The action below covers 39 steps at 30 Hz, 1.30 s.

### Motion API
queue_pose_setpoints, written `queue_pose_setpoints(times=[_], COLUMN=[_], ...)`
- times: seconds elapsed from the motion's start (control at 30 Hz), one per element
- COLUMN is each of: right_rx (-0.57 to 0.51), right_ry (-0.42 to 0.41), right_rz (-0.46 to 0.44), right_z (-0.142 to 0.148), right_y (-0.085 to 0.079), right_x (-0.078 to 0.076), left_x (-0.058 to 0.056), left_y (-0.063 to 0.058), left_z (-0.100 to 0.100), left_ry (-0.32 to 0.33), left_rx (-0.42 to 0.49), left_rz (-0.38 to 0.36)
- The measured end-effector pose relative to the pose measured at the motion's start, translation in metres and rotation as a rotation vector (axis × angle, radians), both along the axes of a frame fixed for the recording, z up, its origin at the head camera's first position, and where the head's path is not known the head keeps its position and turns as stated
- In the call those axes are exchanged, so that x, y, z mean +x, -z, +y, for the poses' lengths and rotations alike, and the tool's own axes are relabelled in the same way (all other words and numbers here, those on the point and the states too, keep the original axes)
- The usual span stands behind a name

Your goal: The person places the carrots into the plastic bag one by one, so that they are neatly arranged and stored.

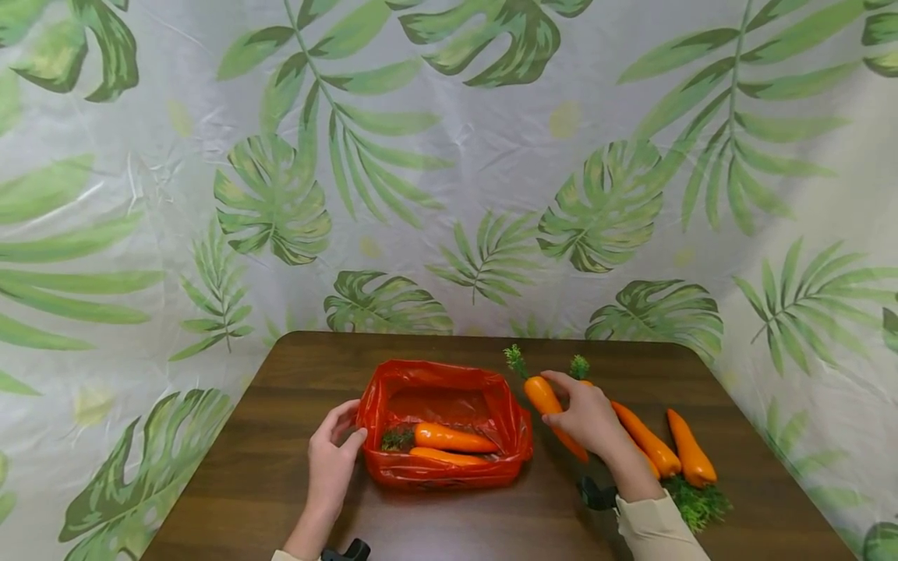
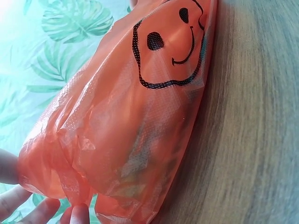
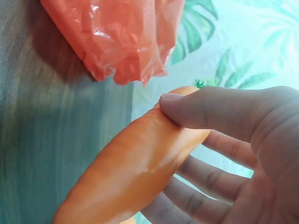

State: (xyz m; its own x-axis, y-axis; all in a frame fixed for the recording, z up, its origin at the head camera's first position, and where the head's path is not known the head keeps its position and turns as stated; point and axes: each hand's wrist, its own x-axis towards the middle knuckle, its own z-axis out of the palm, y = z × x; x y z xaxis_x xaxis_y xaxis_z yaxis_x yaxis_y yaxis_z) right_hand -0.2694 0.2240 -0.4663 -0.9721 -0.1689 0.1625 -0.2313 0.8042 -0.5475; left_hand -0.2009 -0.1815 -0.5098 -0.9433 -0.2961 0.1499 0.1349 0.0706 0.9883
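A red plastic bag (image 1: pixel 449 475) stands wide-mouthed on the table, a black smiling face printed on its side in the left wrist view. Two orange carrots (image 1: pixel 454 439) lie inside, with green tops at the left. At the bag's left rim, my left hand (image 1: pixel 334 452) grips the plastic between thumb and fingers. My right hand (image 1: pixel 588 417) pinches another carrot (image 3: pixel 135 163) just right of the bag. That carrot slants, its leafy top pointing up and away and its tip toward me. The right wrist view shows my thumb lying across its thick end.
Several more carrots (image 1: pixel 691 452) lie on the right of the brown wooden table (image 1: pixel 281 436), some partly behind my right hand and forearm. Green carrot tops (image 1: pixel 698 502) show near my sleeve. A leaf-patterned sheet (image 1: pixel 491 156) hangs behind the table.
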Motion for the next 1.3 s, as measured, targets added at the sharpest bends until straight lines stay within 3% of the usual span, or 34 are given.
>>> queue_pose_setpoints(times=[0.63,1.0,1.3], right_rx=[-0.023,-0.04,-0.065], right_ry=[-0.02,-0.059,-0.102], right_rz=[-0.003,0.057,0.053], right_z=[-0.017,-0.031,-0.045], right_y=[-0.014,-0.026,-0.029], right_x=[-0.002,-0.001,0.001], left_x=[0.0,0.002,0.002], left_y=[0.003,0.002,0.001], left_z=[0.0,0.0,0.001], left_ry=[-0.001,0.003,-0.01], left_rx=[0.006,0.01,-0.001], left_rz=[0.043,0.037,0.028])
